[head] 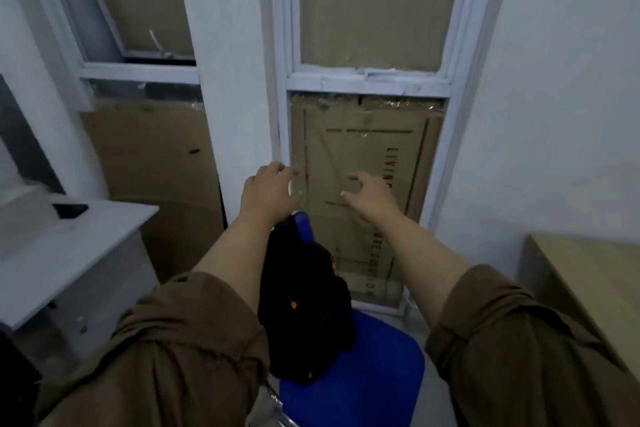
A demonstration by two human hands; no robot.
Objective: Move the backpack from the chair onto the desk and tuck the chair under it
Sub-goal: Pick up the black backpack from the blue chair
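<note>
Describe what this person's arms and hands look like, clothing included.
Both arms wear loose olive-brown sleeves, the left sleeve and right sleeve pushed up and bunched into folds near the elbows, leaving the forearms bare. The left hand and right hand are bare too: no gloves, rings, watch or bands show. The fabric looks plain, with no visible print or markings.

Dim, cool-toned indoor view, soft throughout.
You get flat, bluish light with no glare; edges bow from wide-angle distortion, your sleeves [173, 350] blur, and the backpack [304, 305] loses detail in shadow.
</note>
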